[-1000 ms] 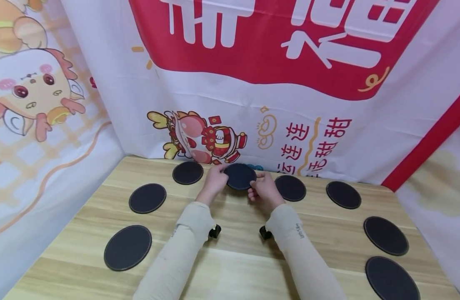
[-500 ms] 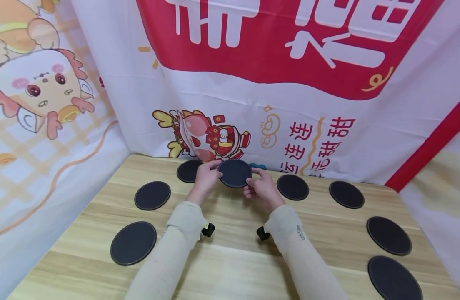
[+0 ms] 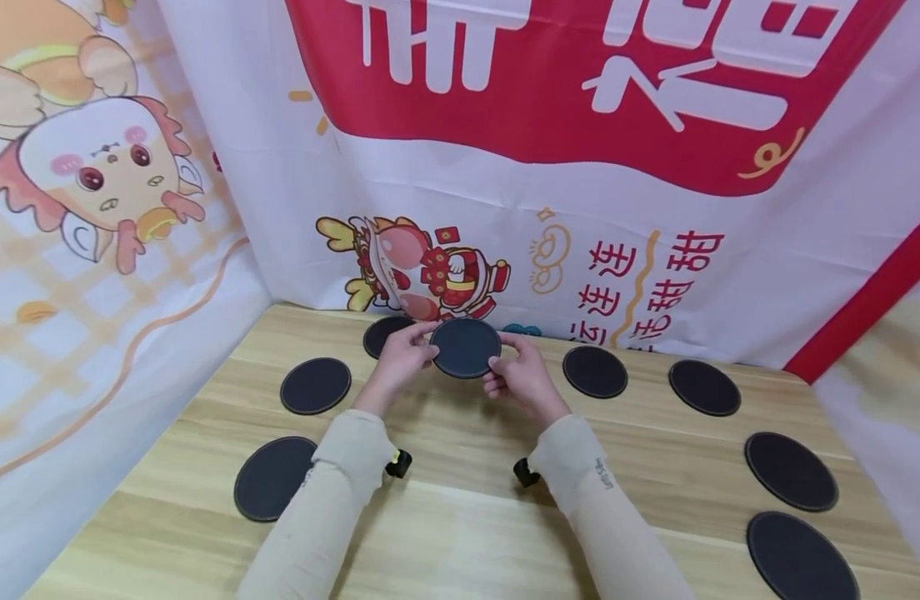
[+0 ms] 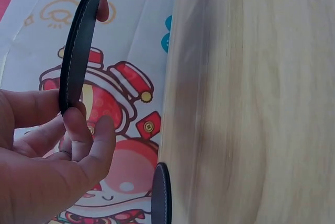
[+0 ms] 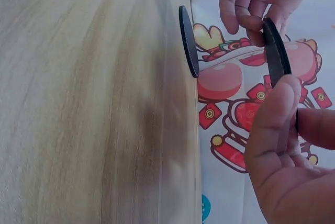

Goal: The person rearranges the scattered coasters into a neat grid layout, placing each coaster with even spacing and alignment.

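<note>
A round black coaster [image 3: 466,348] with a stitched edge is held up off the wooden table near its back edge. My left hand [image 3: 402,358] pinches its left rim between thumb and fingers. On the opposite rim, my right hand [image 3: 525,375] pinches it the same way. Seen edge-on in the left wrist view, the coaster [image 4: 79,51] stands apart from the tabletop. Behind my left hand, another black coaster [image 3: 382,335] lies on the table, partly hidden. To the right of my right hand lies a further coaster [image 3: 595,372].
Several matching coasters lie in an arc on the table [image 3: 460,533], including one at the left [image 3: 274,479], partly under my left sleeve, and one at the front right [image 3: 801,557]. A printed cloth [image 3: 430,183] hangs right behind the table's back edge.
The held coaster has come up a little and tilted, showing more of its face, and shifted slightly left with both hands. The head view has turned slightly too.
</note>
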{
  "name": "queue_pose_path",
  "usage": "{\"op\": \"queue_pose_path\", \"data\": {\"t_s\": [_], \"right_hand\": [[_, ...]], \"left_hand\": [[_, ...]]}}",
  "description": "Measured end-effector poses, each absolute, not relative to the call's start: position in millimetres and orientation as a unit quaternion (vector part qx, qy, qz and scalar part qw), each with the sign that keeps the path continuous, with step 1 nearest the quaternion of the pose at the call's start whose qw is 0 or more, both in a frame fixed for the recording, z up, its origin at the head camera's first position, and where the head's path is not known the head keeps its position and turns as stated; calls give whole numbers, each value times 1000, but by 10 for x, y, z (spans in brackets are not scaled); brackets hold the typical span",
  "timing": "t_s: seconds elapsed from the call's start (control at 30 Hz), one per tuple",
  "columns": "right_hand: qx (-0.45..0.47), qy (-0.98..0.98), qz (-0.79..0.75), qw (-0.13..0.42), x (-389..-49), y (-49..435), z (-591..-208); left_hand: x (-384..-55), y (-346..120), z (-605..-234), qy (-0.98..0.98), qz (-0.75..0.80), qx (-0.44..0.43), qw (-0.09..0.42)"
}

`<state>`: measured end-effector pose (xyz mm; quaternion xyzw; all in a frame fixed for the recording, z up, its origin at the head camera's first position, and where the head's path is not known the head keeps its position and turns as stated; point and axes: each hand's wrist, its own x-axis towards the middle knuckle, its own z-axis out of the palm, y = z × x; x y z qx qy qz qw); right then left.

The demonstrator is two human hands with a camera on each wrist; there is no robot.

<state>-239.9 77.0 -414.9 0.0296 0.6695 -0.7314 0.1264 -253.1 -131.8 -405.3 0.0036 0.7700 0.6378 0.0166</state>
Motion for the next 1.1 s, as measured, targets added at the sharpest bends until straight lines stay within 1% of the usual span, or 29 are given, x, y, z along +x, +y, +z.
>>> {"op": "queue_pose_path", "data": {"t_s": [0.2,0.27,0.5,0.7,0.97,1.1], "right_hand": [[-17,684,-713,156,-2316,703,-4122],[-24,686,-709,161,-2287,674,-4119],[-27,684,-710,166,-2201,569,-4128],[-21,694,-698,175,-2168,480,-4197],[-12,712,-673,197,-2125,333,-4336],[-2,717,-668,198,-2106,282,-4383]], "left_hand": [[-2426,-1435,-4013,786,618,10,8],[-2393,-1488,-4002,796,605,22,13],[-2340,-1678,-4008,845,527,74,53],[-2271,-1790,-4017,859,494,102,88],[-2217,-1863,-4059,892,426,65,136],[-2244,-1876,-4126,907,391,56,146]]}}
